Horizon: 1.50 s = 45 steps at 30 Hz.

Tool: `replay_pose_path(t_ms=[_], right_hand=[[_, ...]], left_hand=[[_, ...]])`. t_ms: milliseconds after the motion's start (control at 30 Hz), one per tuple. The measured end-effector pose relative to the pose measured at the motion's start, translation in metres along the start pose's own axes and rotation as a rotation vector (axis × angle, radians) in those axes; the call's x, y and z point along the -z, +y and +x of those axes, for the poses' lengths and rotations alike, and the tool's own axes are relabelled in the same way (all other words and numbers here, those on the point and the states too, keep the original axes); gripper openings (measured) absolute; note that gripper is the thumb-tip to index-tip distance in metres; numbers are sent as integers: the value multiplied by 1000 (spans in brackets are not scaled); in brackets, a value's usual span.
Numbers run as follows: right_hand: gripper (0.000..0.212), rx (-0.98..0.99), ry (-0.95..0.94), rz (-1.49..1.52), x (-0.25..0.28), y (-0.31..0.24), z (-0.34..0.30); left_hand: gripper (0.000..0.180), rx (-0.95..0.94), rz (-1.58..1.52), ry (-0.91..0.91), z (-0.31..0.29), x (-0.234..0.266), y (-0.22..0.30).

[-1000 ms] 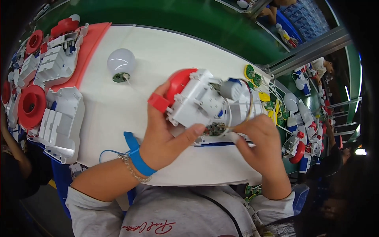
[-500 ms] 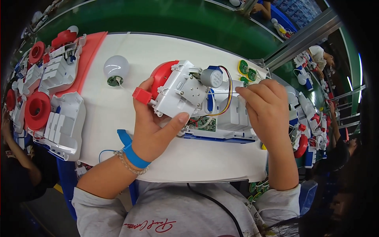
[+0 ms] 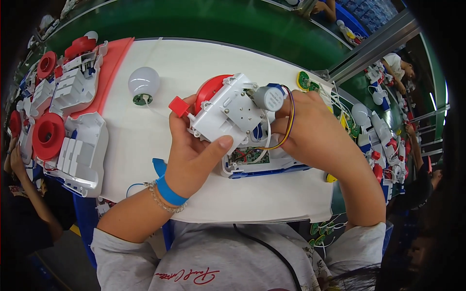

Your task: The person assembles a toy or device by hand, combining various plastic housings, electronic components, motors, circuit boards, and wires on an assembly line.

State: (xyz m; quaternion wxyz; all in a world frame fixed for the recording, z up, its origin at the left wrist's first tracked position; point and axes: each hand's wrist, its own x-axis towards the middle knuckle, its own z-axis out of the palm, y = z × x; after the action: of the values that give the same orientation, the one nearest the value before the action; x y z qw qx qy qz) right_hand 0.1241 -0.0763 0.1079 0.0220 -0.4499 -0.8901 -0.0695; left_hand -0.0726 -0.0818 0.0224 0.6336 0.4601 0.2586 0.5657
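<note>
My left hand (image 3: 191,155) is closed around a white plastic motor assembly (image 3: 228,114), thumb on its lower edge. A red disc (image 3: 209,92) sits behind it, a red square knob (image 3: 179,106) sticks out at its left, and a round silver motor (image 3: 270,98) is fixed at its upper right. Coloured wires (image 3: 291,121) loop from the motor to a green circuit board (image 3: 250,155) in the white and blue housing (image 3: 276,167) below. My right hand (image 3: 310,131) reaches in behind these wires, fingers curled beside a white wire (image 3: 268,136); the fingertips are partly hidden.
A white bulb (image 3: 143,85) with a green board stands on the white tabletop (image 3: 145,145). Half-built housings with red rings (image 3: 47,137) crowd the left side. Green round boards (image 3: 303,80) with white wires lie at the right. More assemblies and other people are beyond.
My right hand has moved left and inward from the stretched white wire to behind the motor's coloured wires. The motor assembly has shifted slightly right, still in my left hand.
</note>
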Motion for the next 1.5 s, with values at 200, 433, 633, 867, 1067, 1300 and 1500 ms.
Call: replay_pose_path(t_ms=[200,433,633,867,1067,1300,1500], right_hand=[[11,94,-124,63,-17,-17,-2],[15,-72,-5,293,-32,-26,-2],[23,-98,-104,404,-27,-29,3],[27,-132,73,352,-40,-28,-4],[26,-190,31,316,-44,-25,0],[25,-188,46,326,-45,-26,-5],[21,-197,40,255,-45,-28,-6]], left_hand=[[69,80,-57,21,1,4,-2],[70,115,-120,23,2,3,-3],[69,94,-91,15,0,4,0],[69,83,-117,7,-1,3,-6],[66,132,-48,51,1,5,-1],[53,119,77,97,-3,2,-5],[57,67,101,36,-4,7,-5]])
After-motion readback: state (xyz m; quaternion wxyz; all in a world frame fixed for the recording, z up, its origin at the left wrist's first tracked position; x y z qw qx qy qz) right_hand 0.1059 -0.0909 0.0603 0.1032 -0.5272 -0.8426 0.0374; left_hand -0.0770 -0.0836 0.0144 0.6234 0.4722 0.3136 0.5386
